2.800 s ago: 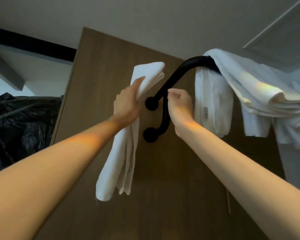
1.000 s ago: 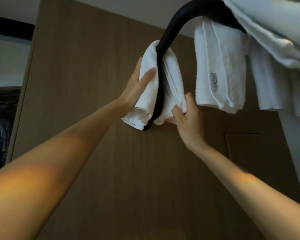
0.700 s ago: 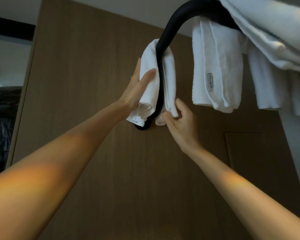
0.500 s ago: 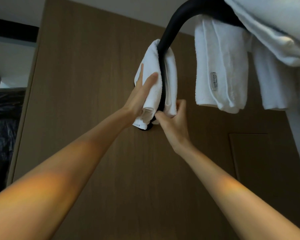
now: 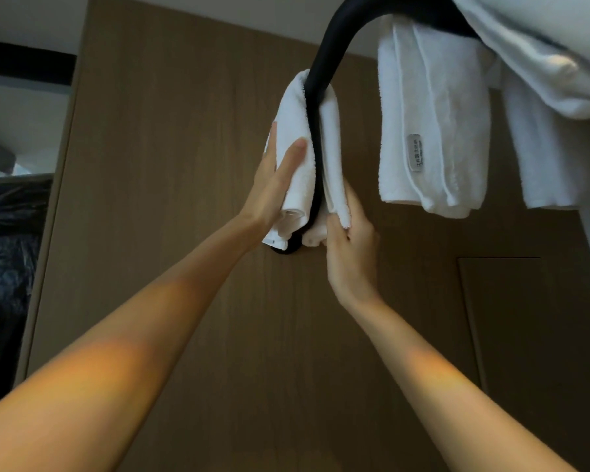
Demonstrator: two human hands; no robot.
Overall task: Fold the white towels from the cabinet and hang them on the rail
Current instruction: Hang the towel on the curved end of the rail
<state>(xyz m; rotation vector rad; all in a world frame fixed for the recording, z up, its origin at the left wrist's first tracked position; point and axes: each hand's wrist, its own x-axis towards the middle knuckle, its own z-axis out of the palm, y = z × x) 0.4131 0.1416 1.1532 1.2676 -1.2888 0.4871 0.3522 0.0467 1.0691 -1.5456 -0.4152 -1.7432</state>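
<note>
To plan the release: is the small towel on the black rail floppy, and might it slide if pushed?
Probably floppy: the small towel drapes on both sides of the rail. It may slide down, since the rail slopes there.

1. The one camera sits on my head, below the black rail (image 5: 331, 46), tilted steeply upward.
2. It faces the wooden panel (image 5: 171, 165) close in, within my reach.
3. My left hand (image 5: 273, 189) and right hand (image 5: 351, 243) meet mid-frame at the small towel (image 5: 293, 107).
</note>
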